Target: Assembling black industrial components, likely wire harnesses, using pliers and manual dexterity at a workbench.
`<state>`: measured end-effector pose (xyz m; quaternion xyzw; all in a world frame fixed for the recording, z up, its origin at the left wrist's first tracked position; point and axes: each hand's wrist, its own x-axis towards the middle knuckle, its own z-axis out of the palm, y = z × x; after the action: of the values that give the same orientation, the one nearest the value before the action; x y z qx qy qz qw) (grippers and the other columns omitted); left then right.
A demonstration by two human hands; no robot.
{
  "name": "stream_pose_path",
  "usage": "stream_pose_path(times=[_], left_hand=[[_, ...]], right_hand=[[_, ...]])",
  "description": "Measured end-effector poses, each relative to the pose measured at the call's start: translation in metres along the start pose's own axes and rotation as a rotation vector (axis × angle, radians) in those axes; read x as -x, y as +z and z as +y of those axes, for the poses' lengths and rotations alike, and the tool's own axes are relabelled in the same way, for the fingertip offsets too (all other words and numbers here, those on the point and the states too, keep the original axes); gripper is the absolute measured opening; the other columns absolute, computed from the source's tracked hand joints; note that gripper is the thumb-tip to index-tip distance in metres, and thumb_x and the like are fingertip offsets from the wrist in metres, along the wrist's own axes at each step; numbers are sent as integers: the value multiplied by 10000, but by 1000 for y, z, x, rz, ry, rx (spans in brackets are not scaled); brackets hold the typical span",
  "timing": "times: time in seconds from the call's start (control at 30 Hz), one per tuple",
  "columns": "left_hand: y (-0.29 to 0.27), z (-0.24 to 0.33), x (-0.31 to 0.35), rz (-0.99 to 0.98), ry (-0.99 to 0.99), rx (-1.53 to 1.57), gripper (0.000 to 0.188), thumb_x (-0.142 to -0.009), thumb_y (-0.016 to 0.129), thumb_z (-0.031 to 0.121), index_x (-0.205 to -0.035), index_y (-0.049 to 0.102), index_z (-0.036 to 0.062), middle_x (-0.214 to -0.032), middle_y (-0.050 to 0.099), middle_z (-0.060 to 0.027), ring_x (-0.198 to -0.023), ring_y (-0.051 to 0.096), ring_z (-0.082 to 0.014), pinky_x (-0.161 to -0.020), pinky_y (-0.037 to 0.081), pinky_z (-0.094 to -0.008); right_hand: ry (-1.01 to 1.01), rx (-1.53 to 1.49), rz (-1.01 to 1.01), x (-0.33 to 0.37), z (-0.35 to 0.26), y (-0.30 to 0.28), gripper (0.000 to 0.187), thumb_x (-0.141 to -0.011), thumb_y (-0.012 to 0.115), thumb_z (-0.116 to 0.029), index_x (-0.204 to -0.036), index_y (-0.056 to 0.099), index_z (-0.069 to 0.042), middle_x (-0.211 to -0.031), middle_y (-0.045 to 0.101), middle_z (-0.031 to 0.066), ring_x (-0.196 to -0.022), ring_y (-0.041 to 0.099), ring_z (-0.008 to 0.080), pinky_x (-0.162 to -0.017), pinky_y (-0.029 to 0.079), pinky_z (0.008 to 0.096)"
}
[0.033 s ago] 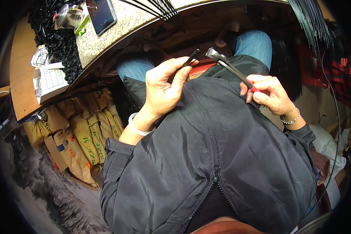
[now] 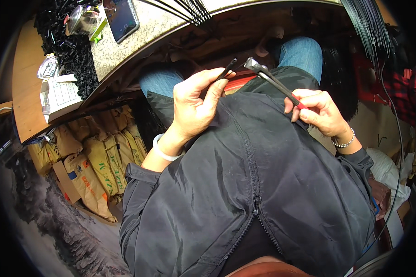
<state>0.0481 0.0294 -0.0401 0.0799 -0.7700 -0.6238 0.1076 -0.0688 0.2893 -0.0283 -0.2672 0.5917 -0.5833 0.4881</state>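
Note:
In front of my lap, my left hand (image 2: 196, 99) is closed, with thumb and forefinger pinching a short, thin black rod (image 2: 229, 68) whose tip points up and to the right. My right hand (image 2: 320, 111) grips a pair of metal pincers (image 2: 272, 81) by the red-covered handle end. Their silvery head points up and left, a small gap away from the rod's tip. Whether the jaws are fully closed is too small to make out. Both hands are held above my dark jacket (image 2: 208, 184).
The table (image 2: 118, 57) ahead holds a phone (image 2: 121, 21), a glass jar (image 2: 82, 21), a white box (image 2: 62, 97), a heap of small black pieces (image 2: 62, 39) and black rods (image 2: 189, 11). A bundle of thin rods (image 2: 367, 27) hangs at the far right. Packed bags (image 2: 97, 161) stand left.

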Motion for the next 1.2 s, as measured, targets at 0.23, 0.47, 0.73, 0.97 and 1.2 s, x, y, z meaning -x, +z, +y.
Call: stream_pose_path(times=[0.23, 0.47, 0.73, 0.97, 1.2], left_hand=[[0, -3, -4, 93, -63, 62, 165, -859, 609, -3, -1012, 666, -20, -822, 669, -61, -657, 573, -67, -606, 469, -200], [-3, -14, -2, 75, -12, 37, 184, -909, 573, 40, -1077, 638, 0, -936, 669, -52, -624, 526, -19, -460, 376, -145], [0, 1, 8, -5, 19, -17, 172, -887, 560, -7, -1039, 639, -27, -816, 647, -43, -608, 547, -49, -517, 432, -183], [2, 32, 1, -170, 111, -115, 199, -867, 574, -21, -1054, 640, -13, -755, 611, -57, -586, 557, -76, -530, 442, -195], [-3, 47, -4, -16, 305, -185, 214, -863, 568, -46, -1064, 638, -18, -771, 613, -76, -574, 560, -86, -518, 442, -202]], right_hand=[[-120, 226, 129, 1, 17, -13, 263, -774, 694, -217, -819, 627, 33, -1036, 481, 96, -890, 541, 183, -816, 436, 305], [-225, 383, 318, -14, 14, -23, 185, -797, 684, -143, -841, 613, 22, -1045, 470, 96, -906, 537, 179, -832, 430, 298], [-455, 1092, 698, -64, -17, -30, 196, -745, 728, -98, -870, 626, 13, -995, 576, 152, -903, 601, 287, -778, 486, 341], [-425, 1403, 865, -152, -37, -50, 210, -756, 715, -197, -863, 633, -34, -1006, 629, 104, -940, 592, 292, -791, 495, 368], [-917, 1172, 703, -138, -58, -34, 204, -749, 721, -133, -890, 633, -15, -854, 628, 76, -866, 601, 230, -705, 489, 326]])
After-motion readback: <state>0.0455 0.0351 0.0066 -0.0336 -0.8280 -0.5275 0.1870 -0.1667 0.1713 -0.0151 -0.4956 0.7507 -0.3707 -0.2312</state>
